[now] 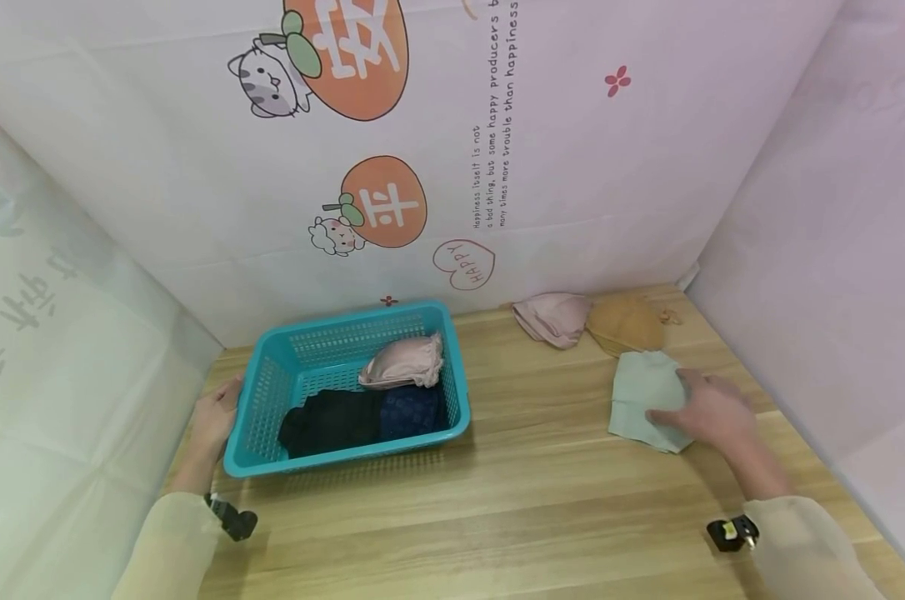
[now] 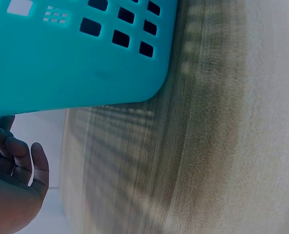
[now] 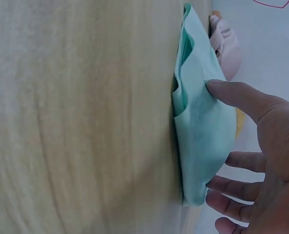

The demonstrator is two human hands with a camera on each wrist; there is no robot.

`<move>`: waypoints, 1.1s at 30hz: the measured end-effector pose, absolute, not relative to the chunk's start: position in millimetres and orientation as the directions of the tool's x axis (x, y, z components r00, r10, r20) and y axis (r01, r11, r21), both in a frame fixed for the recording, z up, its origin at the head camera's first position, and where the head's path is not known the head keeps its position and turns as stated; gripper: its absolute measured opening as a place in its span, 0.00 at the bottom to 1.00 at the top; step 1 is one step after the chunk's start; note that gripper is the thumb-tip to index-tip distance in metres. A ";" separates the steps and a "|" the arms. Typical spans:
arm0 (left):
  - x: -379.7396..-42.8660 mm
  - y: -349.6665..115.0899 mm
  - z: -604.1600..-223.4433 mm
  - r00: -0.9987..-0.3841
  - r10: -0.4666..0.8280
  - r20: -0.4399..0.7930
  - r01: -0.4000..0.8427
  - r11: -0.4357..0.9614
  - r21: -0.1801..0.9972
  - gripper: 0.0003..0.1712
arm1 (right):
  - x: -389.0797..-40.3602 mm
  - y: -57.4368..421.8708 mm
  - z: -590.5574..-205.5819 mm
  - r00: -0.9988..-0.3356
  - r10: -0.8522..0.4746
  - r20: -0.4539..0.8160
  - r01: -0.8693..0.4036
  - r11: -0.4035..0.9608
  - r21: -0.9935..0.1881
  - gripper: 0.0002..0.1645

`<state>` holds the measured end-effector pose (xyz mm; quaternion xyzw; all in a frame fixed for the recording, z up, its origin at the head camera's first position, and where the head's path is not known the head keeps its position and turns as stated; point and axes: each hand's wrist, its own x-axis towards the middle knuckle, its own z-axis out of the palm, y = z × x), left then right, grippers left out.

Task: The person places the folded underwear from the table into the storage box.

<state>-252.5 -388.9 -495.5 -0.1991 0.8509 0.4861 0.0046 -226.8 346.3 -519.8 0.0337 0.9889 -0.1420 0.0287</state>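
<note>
My left hand (image 1: 216, 412) grips the left rim of a teal plastic basket (image 1: 347, 455), its fingers curled at the edge in the left wrist view. On the right, a folded mint-green garment (image 1: 643, 396) lies flat on the table. Over its right side, my right hand (image 1: 715, 410) is spread with the thumb apart from the fingers. In the right wrist view the thumb touches the top of the mint-green garment (image 3: 205, 131), and the loosely bent fingertips are at its edge. Inside the basket are a folded pale pink bra (image 1: 403, 364), black cloth (image 1: 331, 423) and navy cloth (image 1: 407, 412).
Behind the mint-green garment lie a folded pink garment (image 1: 553, 318) and a mustard-yellow one (image 1: 625, 323) with a small strap end beside it. Printed white sheeting (image 1: 572, 167) walls the wooden table (image 1: 512, 500) at the back and both sides.
</note>
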 end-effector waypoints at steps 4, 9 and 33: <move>-252.1 -388.4 -495.1 -0.918 -0.344 -0.198 -0.348 0.459 0.817 0.45 | -226.6 348.6 -525.2 -0.995 0.073 -0.065 0.088 0.959 -0.271 0.69; -252.6 -388.0 -495.9 -0.916 -0.349 -0.198 -0.350 0.455 0.819 0.46 | -226.1 347.7 -527.7 -0.992 0.088 -0.090 0.109 0.960 -0.257 0.71; -251.9 -388.6 -495.0 -0.917 -0.340 -0.208 -0.349 0.432 0.832 0.41 | -227.0 335.7 -533.3 -0.999 0.022 -0.040 0.033 0.953 -0.301 0.43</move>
